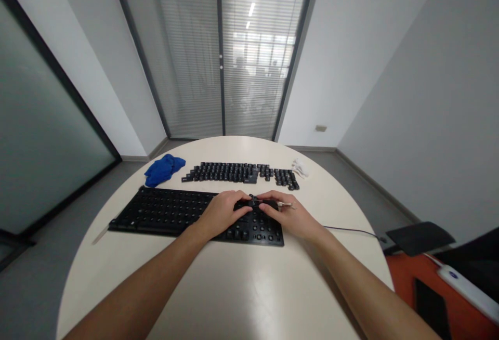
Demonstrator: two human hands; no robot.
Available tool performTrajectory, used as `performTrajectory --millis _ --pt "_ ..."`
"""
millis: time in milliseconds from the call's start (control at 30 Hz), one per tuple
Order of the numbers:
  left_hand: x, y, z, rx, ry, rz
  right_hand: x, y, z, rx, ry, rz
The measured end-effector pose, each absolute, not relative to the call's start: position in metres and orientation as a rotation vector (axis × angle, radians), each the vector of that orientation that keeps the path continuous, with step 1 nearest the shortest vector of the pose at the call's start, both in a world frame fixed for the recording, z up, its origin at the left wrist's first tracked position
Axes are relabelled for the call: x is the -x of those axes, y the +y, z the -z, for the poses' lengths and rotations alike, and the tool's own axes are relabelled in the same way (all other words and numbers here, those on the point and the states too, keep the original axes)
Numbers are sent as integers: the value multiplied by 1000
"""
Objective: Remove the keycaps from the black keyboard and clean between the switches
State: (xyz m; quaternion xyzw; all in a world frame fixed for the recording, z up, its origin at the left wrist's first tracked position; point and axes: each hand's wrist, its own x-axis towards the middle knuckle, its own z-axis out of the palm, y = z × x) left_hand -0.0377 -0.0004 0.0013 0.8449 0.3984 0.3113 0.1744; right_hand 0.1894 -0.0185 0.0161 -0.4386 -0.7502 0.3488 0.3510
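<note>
A black keyboard base (167, 212) with most keycaps off lies on the round table, a few caps still on its right part. My left hand (226, 212) rests over its right half, thumb and index finger reaching toward a small dark piece (253, 197) at the upper edge. From the other side my right hand (286, 212) has its fingers closed round a thin tool with a pale end (286, 204), its tip at that piece. Whether the left fingertips grip the piece is too small to tell. Behind the keyboard, loose black keycaps (226, 172) stand in rows.
On the white table (241, 277) lie a blue cloth (163, 168) at the left and a crumpled white cloth (300, 167) at the right. A dark cable (346, 229) runs off the right edge. An orange seat (405, 277) holds a power strip (468, 290).
</note>
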Motion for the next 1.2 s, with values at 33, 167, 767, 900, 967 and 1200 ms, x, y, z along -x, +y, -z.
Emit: performTrajectory --millis 33,167,767,900,967,1200 --pt "38 0 -2 -2365 1113 -890 -190 -18 -17 1127 -1933 -921" --pt "38 0 -3 -2239 1016 -898 -190 -16 -19 1082 -1905 -911" --pt "38 -1 -4 -2179 921 -860 -195 -13 -17 1001 -1835 -1138" --pt "38 -2 -6 -2097 931 -866 -192 -19 -22 980 -1828 -1186" --pt "38 -3 -6 -2081 923 -871 -190 -21 -23 986 -1857 -1168" --pt "39 0 -7 -2043 923 -896 -188 -22 -21 961 -1911 -1080"
